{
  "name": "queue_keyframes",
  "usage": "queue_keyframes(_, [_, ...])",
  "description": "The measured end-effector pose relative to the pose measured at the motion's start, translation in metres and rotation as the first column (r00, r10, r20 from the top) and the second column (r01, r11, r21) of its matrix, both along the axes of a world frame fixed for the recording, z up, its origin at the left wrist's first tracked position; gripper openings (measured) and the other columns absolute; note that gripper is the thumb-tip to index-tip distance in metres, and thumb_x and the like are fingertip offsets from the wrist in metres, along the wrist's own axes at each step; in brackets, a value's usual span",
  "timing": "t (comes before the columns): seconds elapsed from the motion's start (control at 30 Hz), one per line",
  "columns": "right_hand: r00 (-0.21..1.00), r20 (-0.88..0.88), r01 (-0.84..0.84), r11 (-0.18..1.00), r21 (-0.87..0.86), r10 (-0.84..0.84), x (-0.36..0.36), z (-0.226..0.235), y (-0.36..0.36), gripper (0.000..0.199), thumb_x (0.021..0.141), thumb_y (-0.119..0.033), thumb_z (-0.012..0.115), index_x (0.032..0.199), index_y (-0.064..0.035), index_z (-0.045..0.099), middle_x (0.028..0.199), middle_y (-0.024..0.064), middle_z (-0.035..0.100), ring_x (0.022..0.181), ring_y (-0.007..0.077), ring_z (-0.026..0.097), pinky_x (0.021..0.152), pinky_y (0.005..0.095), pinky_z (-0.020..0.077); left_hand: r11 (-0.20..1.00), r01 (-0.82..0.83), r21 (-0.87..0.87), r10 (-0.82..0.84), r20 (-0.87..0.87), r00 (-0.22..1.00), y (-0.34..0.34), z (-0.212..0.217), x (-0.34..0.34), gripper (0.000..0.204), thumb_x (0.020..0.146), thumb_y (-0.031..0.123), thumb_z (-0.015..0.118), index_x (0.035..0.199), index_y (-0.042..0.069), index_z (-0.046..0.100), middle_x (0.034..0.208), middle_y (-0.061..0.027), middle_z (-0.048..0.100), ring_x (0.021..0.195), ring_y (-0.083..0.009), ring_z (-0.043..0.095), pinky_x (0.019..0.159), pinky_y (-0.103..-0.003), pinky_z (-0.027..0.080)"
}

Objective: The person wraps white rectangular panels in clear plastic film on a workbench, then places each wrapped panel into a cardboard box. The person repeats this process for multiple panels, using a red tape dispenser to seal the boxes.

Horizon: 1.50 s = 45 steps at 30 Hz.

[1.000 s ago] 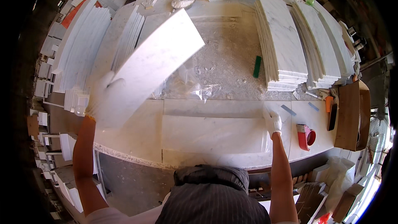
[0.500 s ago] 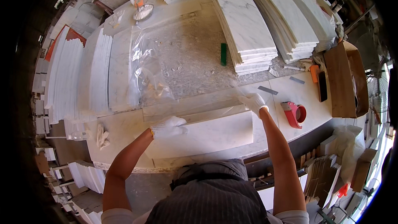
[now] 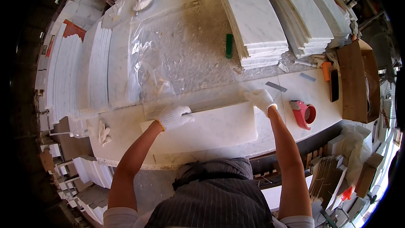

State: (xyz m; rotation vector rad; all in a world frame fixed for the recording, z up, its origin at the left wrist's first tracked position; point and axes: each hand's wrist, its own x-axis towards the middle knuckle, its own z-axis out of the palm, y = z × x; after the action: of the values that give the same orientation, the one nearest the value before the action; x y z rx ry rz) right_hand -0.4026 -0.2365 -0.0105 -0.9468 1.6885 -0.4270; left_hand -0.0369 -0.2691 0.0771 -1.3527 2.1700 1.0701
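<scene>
A long white marble slab (image 3: 206, 131) lies in front of me on the bench, partly over a sheet of clear plastic film (image 3: 202, 100). My left hand (image 3: 174, 117), in a white knit glove, is closed over the slab's far edge toward its left end. At the far right corner my right hand (image 3: 260, 100), gloved alike, has its fingers bent round the slab, close to the film. The fingertips of the right hand are partly blurred.
Marble stacks (image 3: 257, 21) stand at the back right, upright slabs (image 3: 99, 67) at the left. Right of me lie a red tape dispenser (image 3: 303, 114), a metal ruler (image 3: 276, 86), a black phone (image 3: 334, 85) and a cardboard box (image 3: 354, 80). Loose gloves (image 3: 103, 133) lie left.
My left hand has shifted slightly right and away from me along the slab. The slab's far edge has moved a little away from me. My right hand stays at the corner.
</scene>
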Motion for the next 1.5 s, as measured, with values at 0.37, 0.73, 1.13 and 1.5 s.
queue_keyframes(0.37, [1.0, -0.031, -0.006, 0.999, -0.034, 0.005, 0.005, -0.003, -0.001, 0.048, 0.086, -0.045, 0.069, 0.092, 0.0029, 0.074, 0.071, 0.0037, 0.062, 0.067, 0.0137, 0.056, 0.063, 0.0328, 0.0458, 0.795, 0.352, -0.494, -0.406, -0.001, 0.914, 0.118, -0.032, -0.054, 0.079, 0.086, 0.063, 0.062, 0.151, 0.023, 0.043, 0.159, -0.0153, 0.033, 0.148, -0.0378, 0.025, 0.122, -0.06, 0.016])
queue_keyframes(0.73, [0.997, 0.074, -0.015, 0.987, -0.162, 0.027, 0.0, -0.027, 0.003, 0.043, 0.087, -0.039, 0.07, 0.099, 0.0023, 0.072, 0.089, 0.0079, 0.069, 0.079, 0.0165, 0.06, 0.072, 0.0341, 0.0474, 0.494, -0.579, -0.648, 0.624, -0.199, 0.756, 0.133, -0.023, 0.07, 0.08, 0.087, 0.045, 0.072, 0.149, 0.007, 0.039, 0.147, -0.0236, 0.044, 0.136, -0.0403, 0.043, 0.11, -0.049, 0.038])
queue_keyframes(1.13, [0.949, -0.215, 0.084, 0.84, -0.536, -0.232, 0.049, -0.027, 0.03, 0.023, 0.091, -0.026, 0.066, 0.09, -0.0029, 0.065, 0.089, 0.0127, 0.063, 0.082, 0.0251, 0.06, 0.077, 0.0394, 0.0472, 0.33, -0.797, -0.506, 0.827, -0.253, 0.502, 0.144, -0.06, 0.133, 0.072, 0.092, 0.044, 0.066, 0.145, 0.0, 0.041, 0.136, -0.0279, 0.051, 0.12, -0.0438, 0.052, 0.101, -0.047, 0.045])
queue_keyframes(1.5, [0.943, -0.204, 0.106, 0.82, -0.562, -0.262, 0.05, -0.035, 0.027, 0.028, 0.096, -0.025, 0.061, 0.088, 0.0016, 0.062, 0.082, 0.0155, 0.056, 0.078, 0.0264, 0.056, 0.075, 0.0413, 0.0446, 0.088, -0.278, -0.956, 0.651, -0.156, 0.743, -0.039, 0.065, 0.272, 0.058, 0.093, 0.042, 0.063, 0.138, 0.007, 0.051, 0.131, -0.0178, 0.059, 0.119, -0.036, 0.056, 0.098, -0.046, 0.044])
